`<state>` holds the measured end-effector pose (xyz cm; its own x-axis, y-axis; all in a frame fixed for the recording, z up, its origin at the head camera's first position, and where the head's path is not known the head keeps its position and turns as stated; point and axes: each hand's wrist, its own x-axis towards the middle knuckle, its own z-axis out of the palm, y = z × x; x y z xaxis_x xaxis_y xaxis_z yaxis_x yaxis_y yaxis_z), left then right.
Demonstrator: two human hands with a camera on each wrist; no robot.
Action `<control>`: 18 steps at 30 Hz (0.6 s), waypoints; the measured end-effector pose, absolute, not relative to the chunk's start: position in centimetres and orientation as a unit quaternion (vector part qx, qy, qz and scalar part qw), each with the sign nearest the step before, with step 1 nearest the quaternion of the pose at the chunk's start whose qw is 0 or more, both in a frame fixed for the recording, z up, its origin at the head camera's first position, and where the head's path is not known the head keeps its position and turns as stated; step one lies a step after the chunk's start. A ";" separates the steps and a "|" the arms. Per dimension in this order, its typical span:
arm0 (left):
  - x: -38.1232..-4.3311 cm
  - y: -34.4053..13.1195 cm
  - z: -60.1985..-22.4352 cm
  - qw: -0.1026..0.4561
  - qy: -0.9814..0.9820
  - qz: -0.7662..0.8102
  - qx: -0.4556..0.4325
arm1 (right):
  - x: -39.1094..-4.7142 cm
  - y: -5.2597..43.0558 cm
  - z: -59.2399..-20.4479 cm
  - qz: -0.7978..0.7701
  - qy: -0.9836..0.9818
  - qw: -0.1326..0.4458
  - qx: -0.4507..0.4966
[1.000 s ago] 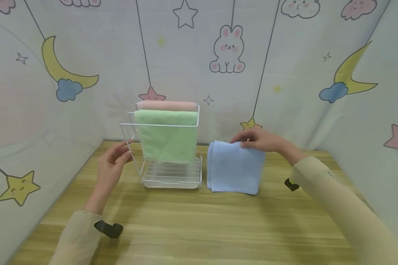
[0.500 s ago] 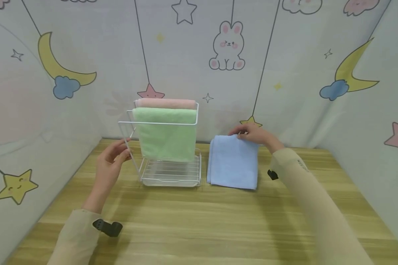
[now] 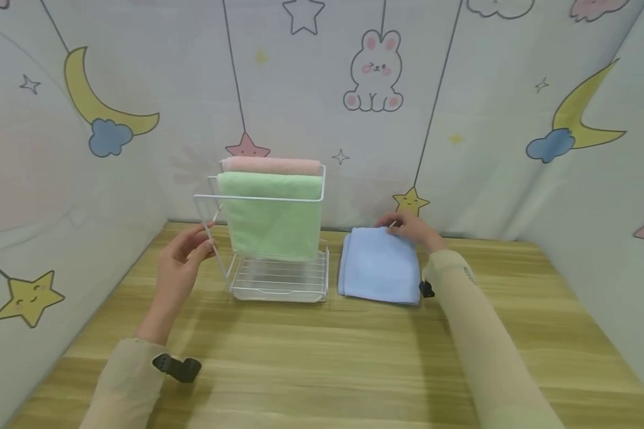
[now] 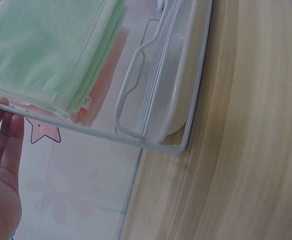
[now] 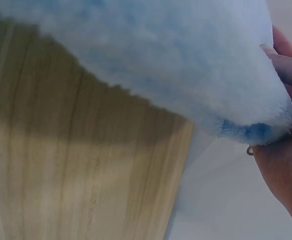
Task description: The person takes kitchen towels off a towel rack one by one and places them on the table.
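A white wire rack (image 3: 258,198) stands toward the back of the wooden table, with a green towel (image 3: 275,226) hung over one bar and a pink towel (image 3: 272,165) behind it. My left hand (image 3: 178,262) pinches the rack's left side wire between thumb and fingers; the left wrist view shows that grip at its edge. Right of the rack, my right hand (image 3: 410,229) pinches the top edge of a folded light-blue towel (image 3: 381,265). In the right wrist view the blue towel's fluffy underside (image 5: 176,55) fills the upper part, above the table surface.
A wire shelf with a pale tray (image 3: 279,294) forms the rack's base, under the green towel. Close behind the rack hangs a white cloth backdrop (image 3: 300,89) printed with stars, moons and a bunny. Similar cloth walls flank the wooden table (image 3: 311,363).
My right forearm has swung inward to the left, and the blue towel's lower edge has shifted slightly away from me. The left hand keeps its hold on the rack.
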<state>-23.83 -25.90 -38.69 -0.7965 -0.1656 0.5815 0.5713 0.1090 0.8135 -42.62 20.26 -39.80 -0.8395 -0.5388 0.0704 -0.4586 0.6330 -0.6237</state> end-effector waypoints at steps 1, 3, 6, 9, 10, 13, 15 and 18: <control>-23.8 -25.8 -38.7 0.282 -0.688 -0.652 -0.147 | -42.6 20.4 -39.9 -0.327 0.902 0.058 -0.276; -23.9 -25.8 -38.7 0.281 -0.688 -0.653 -0.145 | -42.6 20.5 -40.0 -0.326 0.903 0.052 -0.274; -23.9 -25.8 -38.7 0.281 -0.688 -0.654 -0.144 | -42.6 20.7 -40.2 -0.326 0.907 0.052 -0.262; -24.0 -25.8 -38.6 0.279 -0.688 -0.654 -0.148 | -42.5 20.9 -40.3 -0.329 0.909 0.054 -0.251; -24.0 -25.8 -38.7 0.279 -0.689 -0.652 -0.147 | -42.6 20.9 -40.5 -0.331 0.909 0.055 -0.248; -23.9 -25.8 -38.7 0.277 -0.692 -0.652 -0.142 | -42.6 20.8 -41.0 -0.330 0.909 0.055 -0.248; -23.8 -25.8 -38.8 0.277 -0.691 -0.654 -0.136 | -42.8 20.6 -41.4 -0.329 0.908 0.054 -0.254; -23.8 -25.8 -38.8 0.277 -0.688 -0.656 -0.138 | -42.6 20.4 -41.7 -0.329 0.907 0.056 -0.258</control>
<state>-23.81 -25.80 -38.79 -0.8086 -0.1742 0.5620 0.5530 0.1013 0.8270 -42.57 20.39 -41.73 -0.8608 -0.5045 0.0670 -0.4303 0.6512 -0.6251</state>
